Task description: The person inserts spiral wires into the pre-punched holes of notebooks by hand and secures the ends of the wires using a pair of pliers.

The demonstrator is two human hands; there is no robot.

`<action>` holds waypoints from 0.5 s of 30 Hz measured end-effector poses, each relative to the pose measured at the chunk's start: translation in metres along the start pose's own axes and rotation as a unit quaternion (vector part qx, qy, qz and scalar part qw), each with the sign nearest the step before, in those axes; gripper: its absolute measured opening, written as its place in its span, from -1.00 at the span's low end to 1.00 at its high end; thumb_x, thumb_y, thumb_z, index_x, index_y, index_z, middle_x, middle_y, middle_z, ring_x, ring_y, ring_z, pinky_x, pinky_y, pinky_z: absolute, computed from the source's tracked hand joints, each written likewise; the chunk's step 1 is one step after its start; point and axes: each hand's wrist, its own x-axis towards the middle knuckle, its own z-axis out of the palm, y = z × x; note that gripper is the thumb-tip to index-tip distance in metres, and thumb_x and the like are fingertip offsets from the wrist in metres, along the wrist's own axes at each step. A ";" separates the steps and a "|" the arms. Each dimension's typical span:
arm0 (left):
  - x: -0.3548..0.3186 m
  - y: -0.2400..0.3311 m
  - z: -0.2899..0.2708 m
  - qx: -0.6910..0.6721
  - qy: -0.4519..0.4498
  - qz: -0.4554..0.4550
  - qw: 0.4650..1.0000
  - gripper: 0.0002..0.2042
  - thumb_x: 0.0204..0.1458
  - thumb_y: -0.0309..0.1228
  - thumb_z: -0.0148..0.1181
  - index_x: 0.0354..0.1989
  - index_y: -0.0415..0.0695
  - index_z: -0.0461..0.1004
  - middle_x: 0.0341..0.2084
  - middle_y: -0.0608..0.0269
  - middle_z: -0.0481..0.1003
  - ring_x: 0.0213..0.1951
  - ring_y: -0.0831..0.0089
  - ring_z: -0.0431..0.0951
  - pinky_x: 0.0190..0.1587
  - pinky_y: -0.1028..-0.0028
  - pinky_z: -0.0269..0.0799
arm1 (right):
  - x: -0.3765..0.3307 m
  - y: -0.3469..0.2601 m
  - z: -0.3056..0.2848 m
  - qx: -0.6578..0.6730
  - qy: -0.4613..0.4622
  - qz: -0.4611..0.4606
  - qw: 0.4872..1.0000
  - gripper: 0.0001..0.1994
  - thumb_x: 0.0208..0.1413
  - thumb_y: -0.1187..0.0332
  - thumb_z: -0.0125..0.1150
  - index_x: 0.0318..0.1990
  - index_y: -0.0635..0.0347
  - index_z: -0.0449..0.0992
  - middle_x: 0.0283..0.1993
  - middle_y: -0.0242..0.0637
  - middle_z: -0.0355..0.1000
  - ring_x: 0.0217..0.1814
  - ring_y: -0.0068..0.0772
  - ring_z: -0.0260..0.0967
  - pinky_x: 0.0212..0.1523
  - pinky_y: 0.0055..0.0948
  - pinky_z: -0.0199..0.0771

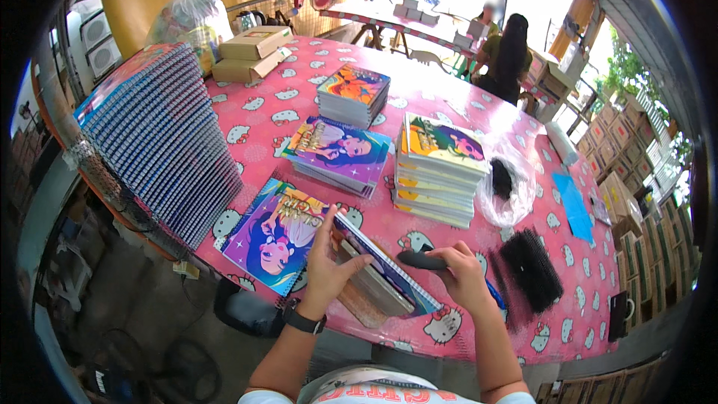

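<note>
My left hand (333,265) is wrapped round a stack of notebook pages (389,265) tilted up on its long edge, thumb on the near face. A brown wooden block (363,307) shows under it. My right hand (458,269) grips a hand tool with a dark grey rounded part (422,259) close to the pages' bound edge; a blue part (495,294) sticks out below the hand. The tool's exact kind is not clear. Beside my left hand lies a spiral notebook (273,236) with a purple illustrated cover.
A tall stack of spiral-bound notebooks (157,135) stands at left. Further in are purple-covered booklets (336,146), orange-covered booklets (355,90) and yellow-edged booklets (441,168). Black binding coils (531,269), a clear plastic bag (516,206) and a blue sheet (572,206) lie right. Two people sit beyond.
</note>
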 end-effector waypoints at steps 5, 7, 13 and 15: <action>-0.001 -0.011 0.006 0.110 0.039 0.021 0.993 -0.06 -0.37 -0.42 0.50 0.30 -0.10 0.11 -0.15 0.28 0.28 -0.17 0.46 0.30 -0.04 0.51 0.24 | 0.006 -0.015 -0.006 0.092 0.015 -0.093 0.991 -0.70 -0.22 0.67 0.15 -0.24 0.23 0.49 -0.27 -0.24 0.50 -0.21 -0.15 0.36 -0.15 -0.33 0.38; -0.003 -0.008 0.009 0.104 0.037 0.019 0.994 -0.08 -0.33 -0.37 0.49 0.31 -0.09 0.10 -0.16 0.27 0.27 -0.14 0.45 0.29 -0.01 0.51 0.23 | 0.006 0.015 -0.007 -0.032 -0.009 -0.017 0.999 -0.70 -0.23 0.69 0.11 -0.25 0.26 0.48 -0.23 -0.25 0.51 -0.17 -0.17 0.36 -0.12 -0.36 0.38; -0.006 -0.010 0.020 0.075 0.060 0.012 0.995 -0.11 -0.27 -0.41 0.45 0.31 -0.13 0.07 -0.14 0.28 0.21 -0.07 0.45 0.27 0.06 0.50 0.19 | 0.007 -0.001 0.001 0.101 0.000 -0.016 0.995 -0.71 -0.19 0.61 0.22 -0.22 0.29 0.46 -0.29 -0.17 0.43 -0.24 -0.13 0.36 -0.22 -0.29 0.38; -0.014 -0.007 0.024 0.105 0.060 0.016 0.992 -0.12 -0.25 -0.56 0.40 0.32 -0.19 0.03 -0.15 0.32 0.17 -0.04 0.49 0.26 0.09 0.54 0.16 | 0.002 0.008 -0.001 0.114 0.033 0.030 0.992 -0.73 -0.18 0.60 0.23 -0.22 0.29 0.45 -0.30 -0.14 0.42 -0.25 -0.11 0.36 -0.22 -0.29 0.37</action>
